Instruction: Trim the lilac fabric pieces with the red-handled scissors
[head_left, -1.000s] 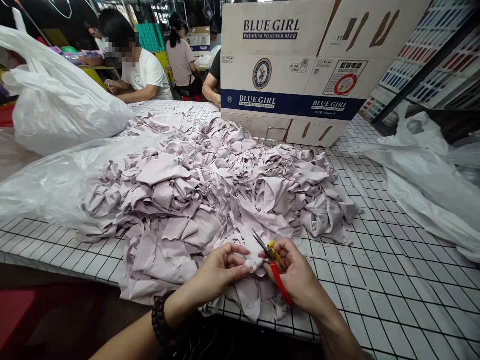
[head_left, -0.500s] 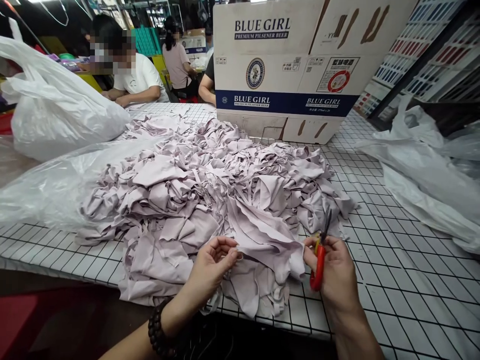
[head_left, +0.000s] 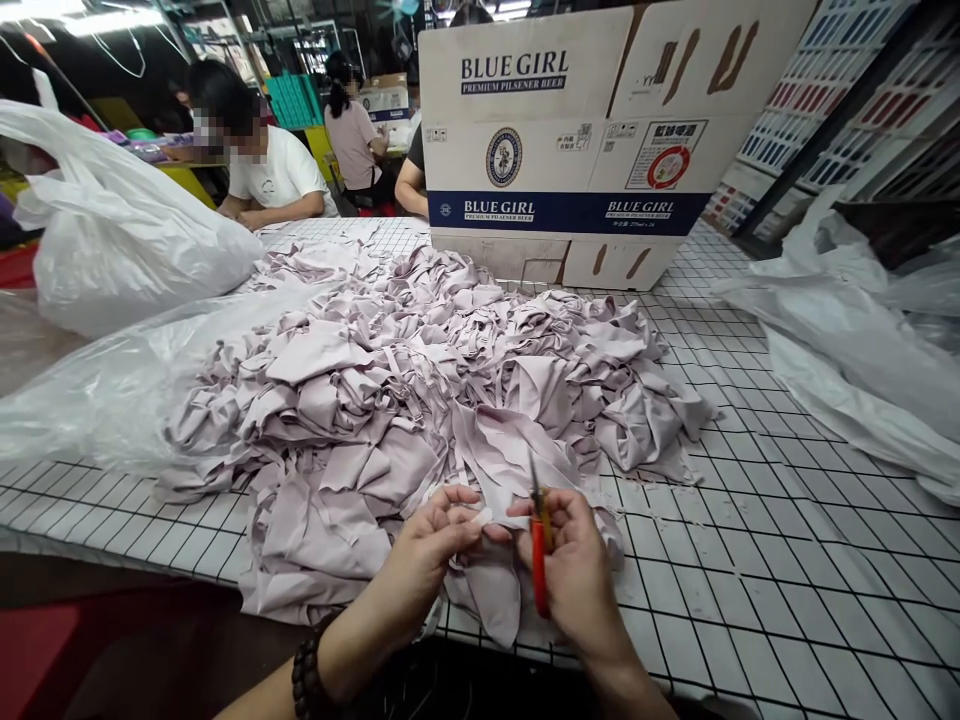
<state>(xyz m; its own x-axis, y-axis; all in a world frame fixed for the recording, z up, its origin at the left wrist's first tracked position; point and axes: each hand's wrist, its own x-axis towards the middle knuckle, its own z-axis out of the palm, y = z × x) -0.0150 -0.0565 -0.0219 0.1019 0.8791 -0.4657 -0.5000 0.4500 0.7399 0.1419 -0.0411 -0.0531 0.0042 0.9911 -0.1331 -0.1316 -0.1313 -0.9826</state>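
Head view, and the lilac cloth (head_left: 502, 445) runs forward onto the pile (head_left: 330, 350) on the desk (head_left: 724, 590), left hand (head_left: 429, 542) pinching its near edge, right hand (head_left: 577, 560) just beside it gripping scissors (head_left: 538, 565), blades pointing away from the wearer.

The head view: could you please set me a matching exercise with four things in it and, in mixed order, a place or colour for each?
Column one:
1. Scissors
2. Beaded bracelet
3. Large carton
4. Pile of cloth

Column two:
A. around the left wrist
B. pale mauve, heaped on the gridded tabletop
C. in the right hand
D. white with a dark blue band

Right pairs: 1-C, 2-A, 3-D, 4-B.
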